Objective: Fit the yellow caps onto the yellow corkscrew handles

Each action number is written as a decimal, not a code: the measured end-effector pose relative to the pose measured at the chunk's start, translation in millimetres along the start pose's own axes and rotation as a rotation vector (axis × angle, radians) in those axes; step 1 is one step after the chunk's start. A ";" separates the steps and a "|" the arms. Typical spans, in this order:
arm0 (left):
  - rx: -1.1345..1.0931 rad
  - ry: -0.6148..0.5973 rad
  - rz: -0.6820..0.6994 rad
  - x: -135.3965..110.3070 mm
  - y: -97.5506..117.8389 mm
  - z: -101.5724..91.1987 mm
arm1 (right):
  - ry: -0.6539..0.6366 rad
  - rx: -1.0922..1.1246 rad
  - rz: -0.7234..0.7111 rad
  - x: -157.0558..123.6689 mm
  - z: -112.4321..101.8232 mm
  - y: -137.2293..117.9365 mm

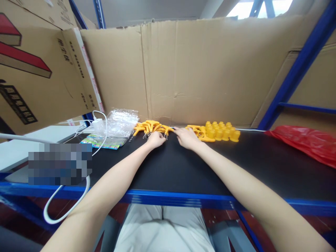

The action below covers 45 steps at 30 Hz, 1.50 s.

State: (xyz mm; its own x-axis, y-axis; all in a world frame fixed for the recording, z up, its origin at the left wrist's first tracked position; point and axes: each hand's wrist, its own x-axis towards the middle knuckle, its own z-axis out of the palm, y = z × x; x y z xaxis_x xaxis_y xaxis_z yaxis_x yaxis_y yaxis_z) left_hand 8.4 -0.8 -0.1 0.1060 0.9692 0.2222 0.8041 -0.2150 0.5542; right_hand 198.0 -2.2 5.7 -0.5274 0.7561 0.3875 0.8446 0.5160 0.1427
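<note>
My left hand (156, 140) is closed, its fingertips at the metal spiral of a corkscrew (167, 130) with a yellow handle. My right hand (188, 138) is open, fingers stretched left, and its forefinger tip is at the right end of that same handle. Behind and left of my left hand lies a pile of similar yellow-handled corkscrews (149, 126), their spirals pointing toward me. Flat yellow pieces with round holes (203, 135) lie just beyond my right hand, partly hidden by it. Beside them, yellow cup-like pieces (222, 132) stand in close rows.
Clear plastic bags (120, 122) and a colourful printed packet (105, 141) lie on the black tabletop (178, 168) at left, near a white cable (106, 129). A red plastic bag (301, 141) lies at right. Cardboard (210, 70) walls the back; blue posts (296, 66) frame the bench.
</note>
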 end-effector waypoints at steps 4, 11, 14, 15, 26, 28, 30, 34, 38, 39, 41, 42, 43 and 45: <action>0.034 -0.025 -0.009 0.1 0.7 -0.9 | 0.020 -0.154 0.302 -3.8 -8.8 24.5; 0.243 0.012 0.058 -5.9 3.9 -4.6 | -0.075 -0.122 0.385 -11.1 -4.7 49.4; 0.303 0.025 0.069 -9.2 7.2 -7.4 | -0.105 -0.095 0.343 -9.4 -1.0 49.6; 0.316 0.027 0.073 -9.9 8.2 -8.2 | -0.121 -0.086 0.326 -8.7 0.1 49.8; 0.337 0.034 0.158 -10.7 11.7 -10.0 | -0.117 0.143 0.087 -5.7 3.5 41.8; 0.330 0.024 0.194 -10.8 11.2 -8.8 | -0.093 0.221 0.018 -4.6 2.5 38.0; 0.318 0.014 0.249 -11.0 10.7 -7.2 | -0.088 0.264 -0.055 -3.7 0.3 33.1; 0.286 -0.016 0.384 -11.1 9.6 -5.0 | -0.193 0.246 -0.097 -4.1 -9.8 18.7; 0.276 0.005 0.455 -10.5 9.9 -7.3 | -0.252 0.197 -0.093 -7.5 -21.6 4.5; 0.274 0.016 0.466 -10.3 10.2 -8.5 | -0.250 0.188 -0.103 -8.3 -23.2 2.4; 0.274 0.043 0.492 -10.0 11.0 -11.2 | -0.242 0.181 -0.126 -9.0 -24.1 0.5; 0.274 0.056 0.510 -10.0 11.5 -12.6 | -0.241 0.183 -0.129 -9.1 -23.7 0.7; 0.274 0.065 0.527 -10.2 12.1 -13.8 | -0.245 0.187 -0.125 -9.0 -23.1 1.6; 0.277 0.081 0.546 -11.1 13.4 -16.0 | -0.268 0.189 -0.094 -8.8 -21.9 5.0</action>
State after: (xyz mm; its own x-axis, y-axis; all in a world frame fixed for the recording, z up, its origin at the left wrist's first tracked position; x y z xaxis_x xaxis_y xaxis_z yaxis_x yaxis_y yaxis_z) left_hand 8.7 -16.3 17.7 0.5097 0.7133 0.4810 0.7694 -0.6281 0.1164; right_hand 208.9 -15.0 22.9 -0.6287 0.7677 0.1238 0.7724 0.6349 -0.0144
